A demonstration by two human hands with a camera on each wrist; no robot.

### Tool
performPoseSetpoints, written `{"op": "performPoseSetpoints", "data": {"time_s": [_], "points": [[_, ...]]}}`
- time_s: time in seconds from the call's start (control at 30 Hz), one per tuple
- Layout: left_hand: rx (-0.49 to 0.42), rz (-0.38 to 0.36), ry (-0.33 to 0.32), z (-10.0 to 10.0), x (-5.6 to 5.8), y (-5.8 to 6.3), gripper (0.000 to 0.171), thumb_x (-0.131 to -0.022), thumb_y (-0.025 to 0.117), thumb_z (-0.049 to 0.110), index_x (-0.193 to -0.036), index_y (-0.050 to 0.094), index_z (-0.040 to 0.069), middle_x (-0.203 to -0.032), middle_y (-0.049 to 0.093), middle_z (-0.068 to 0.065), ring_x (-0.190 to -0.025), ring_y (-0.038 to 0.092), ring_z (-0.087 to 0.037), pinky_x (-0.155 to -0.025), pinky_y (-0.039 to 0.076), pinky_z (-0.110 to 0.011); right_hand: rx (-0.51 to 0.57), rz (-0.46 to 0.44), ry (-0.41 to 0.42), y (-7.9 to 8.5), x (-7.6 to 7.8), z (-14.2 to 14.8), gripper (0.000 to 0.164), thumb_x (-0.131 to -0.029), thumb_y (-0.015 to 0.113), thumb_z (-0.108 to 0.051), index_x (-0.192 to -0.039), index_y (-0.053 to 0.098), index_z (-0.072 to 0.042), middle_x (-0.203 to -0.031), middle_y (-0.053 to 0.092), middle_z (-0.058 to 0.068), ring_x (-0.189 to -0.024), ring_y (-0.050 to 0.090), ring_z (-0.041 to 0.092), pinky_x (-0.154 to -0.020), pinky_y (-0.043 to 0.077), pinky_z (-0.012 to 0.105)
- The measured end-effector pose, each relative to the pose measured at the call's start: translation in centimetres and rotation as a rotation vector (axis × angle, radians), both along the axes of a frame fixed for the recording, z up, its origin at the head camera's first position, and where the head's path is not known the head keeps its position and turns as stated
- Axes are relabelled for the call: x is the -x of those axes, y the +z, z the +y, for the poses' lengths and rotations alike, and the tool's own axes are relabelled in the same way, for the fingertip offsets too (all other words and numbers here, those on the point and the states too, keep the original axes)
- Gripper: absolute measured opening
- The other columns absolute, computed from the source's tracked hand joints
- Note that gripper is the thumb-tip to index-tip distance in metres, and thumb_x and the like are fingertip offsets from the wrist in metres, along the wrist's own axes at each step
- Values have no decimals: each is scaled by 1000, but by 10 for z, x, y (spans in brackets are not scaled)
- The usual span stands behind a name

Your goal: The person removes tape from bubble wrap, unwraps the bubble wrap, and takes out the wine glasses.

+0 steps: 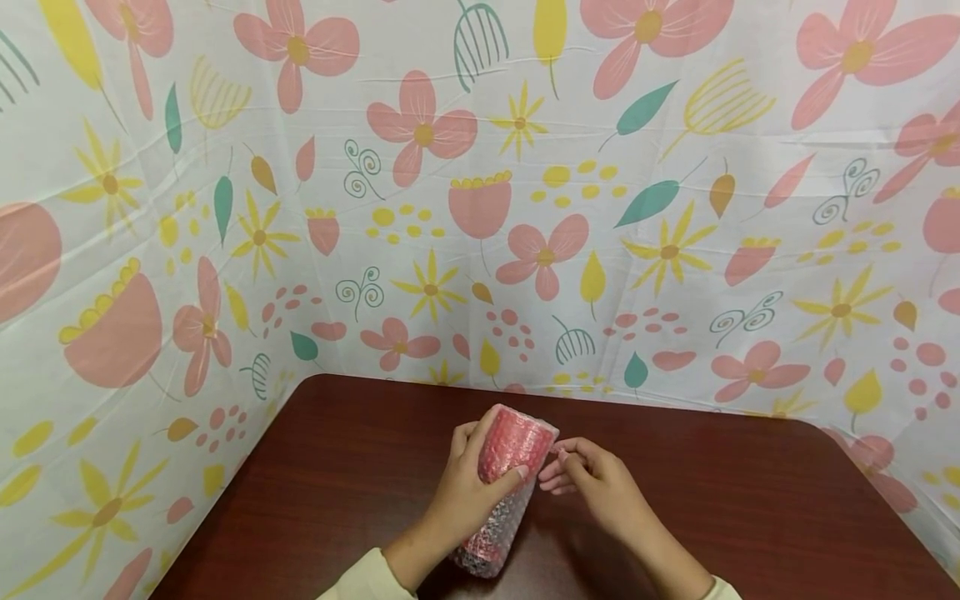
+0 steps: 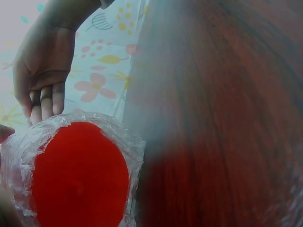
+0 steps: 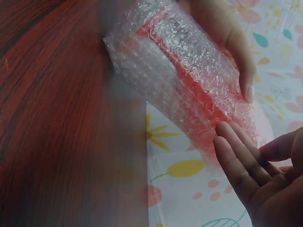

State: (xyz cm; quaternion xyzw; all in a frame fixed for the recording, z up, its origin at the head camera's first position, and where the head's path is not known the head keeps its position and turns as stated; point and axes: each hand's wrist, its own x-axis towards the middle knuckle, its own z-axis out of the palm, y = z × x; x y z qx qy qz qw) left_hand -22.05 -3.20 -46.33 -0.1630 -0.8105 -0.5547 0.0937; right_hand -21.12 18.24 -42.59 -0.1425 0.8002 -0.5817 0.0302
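Observation:
My left hand (image 1: 468, 492) grips a red cylindrical container wrapped in bubble wrap (image 1: 517, 442), its thumb lying across the near side. The container leans, with its upper end tipped to the right and its lower end close over the table. In the left wrist view, the round red end (image 2: 80, 175) shows bare inside a ring of bubble wrap. My right hand (image 1: 596, 483) is at the upper right side of the package, thumb bent toward the fingers. In the right wrist view its extended fingertips (image 3: 222, 128) overlap the bubble wrap.
A dark reddish-brown table (image 1: 345, 467) with rounded back corners lies under both hands. Behind it and along the left hangs a white cloth (image 1: 435, 50) printed with pink, yellow and green flowers and leaves.

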Motion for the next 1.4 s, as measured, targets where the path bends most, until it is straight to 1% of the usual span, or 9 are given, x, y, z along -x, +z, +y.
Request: {"op": "performPoseSetpoints", "data": {"time_s": [0.1,0.3,0.53,0.63,0.73,0.9,1.0,1.2,1.4], "points": [[8,16,11,0,0,0,84,-89,76,46,-156,27,46,-135,41,-5,-118,55,-22,-98,51,-40,17,6,39,0,0,1,35,-110,42,-16,-125,52,14,-99,72,27,-88,76,25,-79,61,41],[-1,19,15,1,0,0,84,-88,76,46,-156,27,47,-134,41,-4,-118,54,-21,-97,51,-40,106,-15,124,-3,2,4,32,-110,37,-10,-125,35,17,-107,66,40,-94,75,33,-80,62,38],[0,31,24,1,1,0,83,-87,77,45,-155,29,47,-134,42,-5,-116,55,-21,-96,51,-38,127,-39,144,-1,1,6,27,-110,35,-10,-119,36,16,-112,62,44,-100,73,39,-80,62,37],[-7,25,22,0,1,1,84,-87,78,45,-155,29,47,-134,42,-4,-116,55,-20,-96,51,-38,142,-36,139,0,1,5,27,-110,36,-10,-119,37,16,-111,62,44,-98,73,37,-80,62,36],[-14,18,16,0,1,1,84,-87,78,45,-156,29,46,-134,42,-5,-116,55,-20,-96,51,-38,142,-26,116,1,2,4,27,-109,41,-12,-118,41,13,-106,66,38,-91,75,31,-77,62,38],[-27,-25,-9,-2,2,1,85,-87,77,45,-155,27,50,-138,39,-5,-118,53,-23,-94,52,-37,140,-14,96,2,2,7,22,-107,48,-14,-116,49,7,-83,68,20,-67,71,22,-67,61,42],[-31,-30,-12,-2,3,0,84,-87,77,45,-154,26,51,-139,38,-6,-119,53,-25,-93,52,-38,164,-19,115,1,3,9,22,-106,49,-13,-117,49,7,-76,65,11,-58,65,17,-61,60,42],[-25,-20,-11,-2,2,-1,84,-87,77,48,-155,27,49,-134,41,-3,-115,55,-20,-94,52,-34,200,-47,118,0,3,9,17,-106,49,-11,-114,52,4,-82,69,12,-62,69,19,-63,61,40],[-19,-11,-12,-2,1,1,85,-87,77,48,-155,27,48,-135,41,-2,-115,54,-19,-94,52,-33,205,-80,114,1,3,6,29,-107,47,-15,-119,47,11,-98,70,26,-80,76,26,-76,61,47]]}}
